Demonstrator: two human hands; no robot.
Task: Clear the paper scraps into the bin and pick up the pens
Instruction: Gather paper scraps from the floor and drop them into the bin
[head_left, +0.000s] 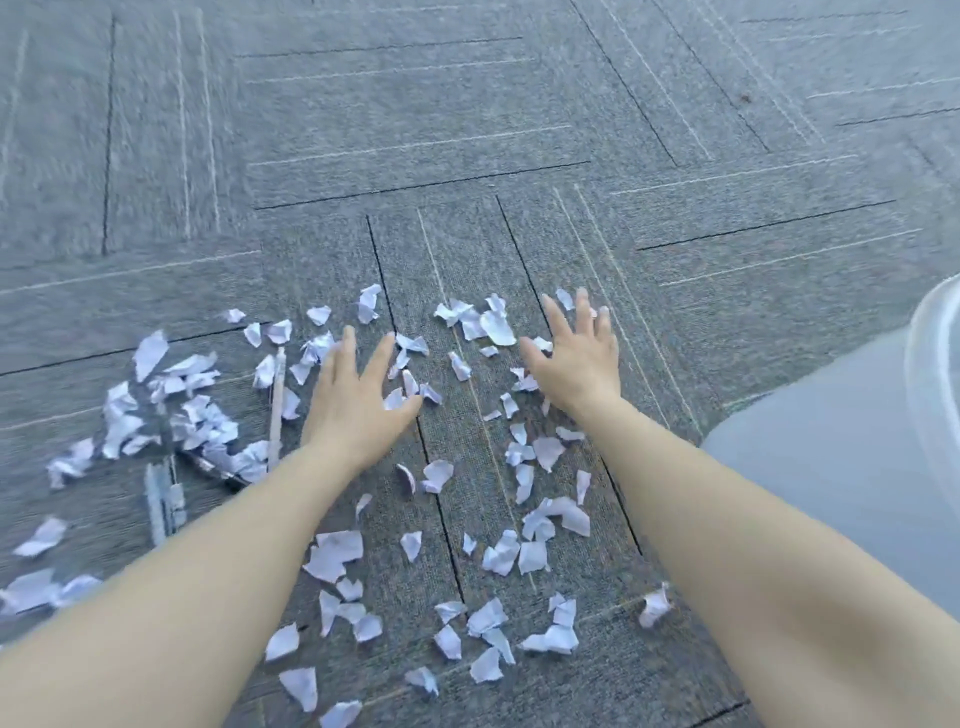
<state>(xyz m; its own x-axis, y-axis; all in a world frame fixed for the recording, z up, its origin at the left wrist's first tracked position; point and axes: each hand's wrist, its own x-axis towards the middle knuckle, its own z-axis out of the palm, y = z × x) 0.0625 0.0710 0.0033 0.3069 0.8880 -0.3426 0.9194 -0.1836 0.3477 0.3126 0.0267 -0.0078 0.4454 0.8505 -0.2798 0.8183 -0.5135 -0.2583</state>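
Paper scraps (332, 558) are strewn across the grey carpet (415, 130). Both hands are spread flat over them, fingers splayed, nothing grasped: left hand (358, 405), right hand (576, 358). Pens (276, 410) are seen among the left-side scraps. A translucent bin rim (930, 374) is visible at the right edge.

You're looking down at grey carpet tiles (415, 119) filling the frame. Thin dark and pale lines cross them. Light is soft and even.
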